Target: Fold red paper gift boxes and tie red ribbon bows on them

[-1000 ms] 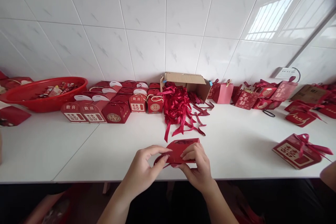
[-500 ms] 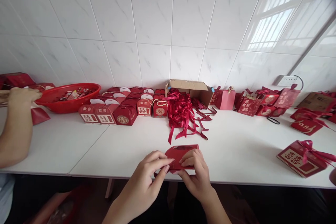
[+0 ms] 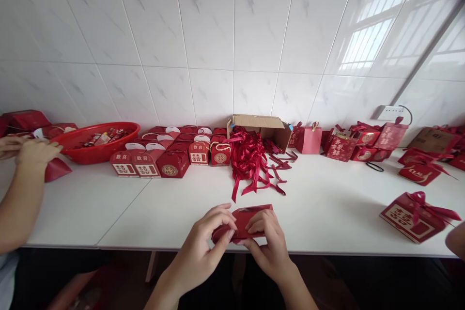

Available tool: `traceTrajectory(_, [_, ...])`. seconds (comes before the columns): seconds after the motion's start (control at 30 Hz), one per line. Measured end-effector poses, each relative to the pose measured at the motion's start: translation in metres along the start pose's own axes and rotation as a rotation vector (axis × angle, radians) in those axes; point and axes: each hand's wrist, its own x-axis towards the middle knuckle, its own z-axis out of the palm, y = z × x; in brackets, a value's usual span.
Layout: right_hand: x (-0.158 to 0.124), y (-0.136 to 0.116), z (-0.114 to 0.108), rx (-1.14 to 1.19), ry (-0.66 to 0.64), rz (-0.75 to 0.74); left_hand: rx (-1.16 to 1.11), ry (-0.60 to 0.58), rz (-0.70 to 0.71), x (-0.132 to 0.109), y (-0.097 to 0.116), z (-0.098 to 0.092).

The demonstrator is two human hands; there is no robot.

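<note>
Between my hands, at the table's front edge, is a red paper gift box (image 3: pixel 244 219), its top partly folded. My left hand (image 3: pixel 207 235) pinches the box's left side, thumb and fingertips close together. On the right side, my right hand (image 3: pixel 268 237) grips it with the thumb underneath and the fingers bent over the top. My fingers hide much of the box. Just beyond it lies a heap of dark red ribbons (image 3: pixel 250 157), spilling from an open cardboard box (image 3: pixel 259 121).
Rows of red gift boxes (image 3: pixel 170 162) stand left of the ribbons. A red basin (image 3: pixel 98 152) holds wrapped sweets. A co-worker's hands (image 3: pixel 32 150) are at the far left. At right sit a ribbon-tied box (image 3: pixel 410 218), several small bags (image 3: pixel 339 145) and a power strip (image 3: pixel 389 112).
My left fingers have curled more over the box's left side. My right hand keeps its grip. The view has shifted slightly.
</note>
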Motion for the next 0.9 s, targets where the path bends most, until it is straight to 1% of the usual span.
traceTrajectory(0.23, [-0.003, 0.004, -0.003, -0.011, 0.003, 0.032, -0.068, -0.010, -0.074, 0.005, -0.004, 0.005])
traceTrajectory(0.47, [-0.004, 0.008, -0.005, -0.005, 0.001, 0.044, -0.085, -0.007, -0.049, 0.006, -0.003, 0.009])
traceTrajectory(0.6, [-0.003, 0.007, -0.004, 0.005, 0.040, 0.044, -0.034, -0.040, 0.019, 0.007, -0.002, 0.007])
traceTrajectory(0.73, [-0.004, 0.007, -0.004, 0.037, 0.114, 0.040, 0.021, -0.067, 0.121, 0.005, -0.009, 0.004])
traceTrajectory(0.9, [-0.005, 0.008, -0.003, 0.081, 0.080, 0.013, -0.005, -0.046, 0.164, 0.003, -0.023, 0.009])
